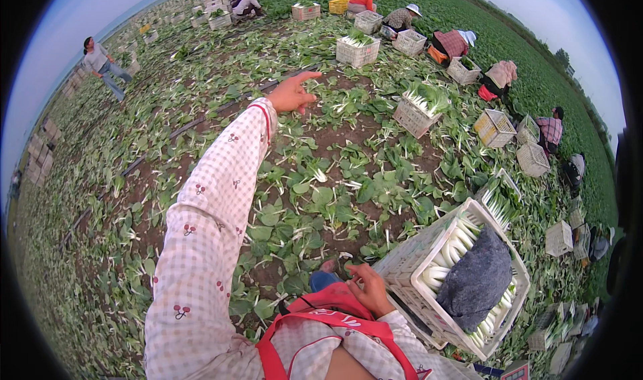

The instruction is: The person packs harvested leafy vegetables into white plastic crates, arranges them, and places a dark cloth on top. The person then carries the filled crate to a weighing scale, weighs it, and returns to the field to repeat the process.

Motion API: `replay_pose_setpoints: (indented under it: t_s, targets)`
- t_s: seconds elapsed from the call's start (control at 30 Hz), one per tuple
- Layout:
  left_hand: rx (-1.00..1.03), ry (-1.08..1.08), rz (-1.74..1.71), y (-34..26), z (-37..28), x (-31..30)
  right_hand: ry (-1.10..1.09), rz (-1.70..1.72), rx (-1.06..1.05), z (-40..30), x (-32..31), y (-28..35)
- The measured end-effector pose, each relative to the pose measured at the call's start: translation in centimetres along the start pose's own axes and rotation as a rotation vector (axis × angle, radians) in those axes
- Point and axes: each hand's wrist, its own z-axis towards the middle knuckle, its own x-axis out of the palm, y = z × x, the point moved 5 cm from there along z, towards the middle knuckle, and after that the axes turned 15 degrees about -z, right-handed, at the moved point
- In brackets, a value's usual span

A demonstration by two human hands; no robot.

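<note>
My left hand (295, 93) reaches far out over the field, its index finger extended and the other fingers partly bent, holding nothing. Close to my body, my right hand (369, 289) has loosely bent fingers, with nothing visible in them; it is beside a red apron (334, 299) and the near crates. On the right, a white plastic crate (422, 274) is full of leafy greens with white stalks (452, 249), stalk ends up. A dark grey cloth (477, 279) lies over them. Behind it is another crate with greens (502, 201). Loose leaves (321, 204) cover the soil under my arm.
Several crouching people (454, 43) work among white crates (495, 128) along the edge of the standing crop (502, 43). A crate of greens (417, 113) stands ahead. One person (103, 63) stands at the left, near stacked crates (39, 161). A dark strip (188, 126) crosses the ground.
</note>
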Motion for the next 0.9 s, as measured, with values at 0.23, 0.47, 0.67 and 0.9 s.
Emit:
replay_pose_setpoints:
  t_s: [0.23,0.47,0.67,0.9]
  targets:
    - [-0.003,-0.048,0.004,1.2,12.1,-7.3,-0.167,0.015,0.163,9.6,0.4,-6.0]
    - [-0.082,-0.153,-0.014,7.3,13.4,-22.6,-0.220,-0.022,0.280,18.3,0.9,-6.4]
    - [-0.064,-0.354,-0.073,9.8,13.8,-38.8,-0.293,-0.114,0.372,24.8,3.0,-3.7]
    - [-0.158,-0.388,-0.019,14.6,14.7,-52.8,-0.254,-0.088,0.481,29.4,7.8,1.7]
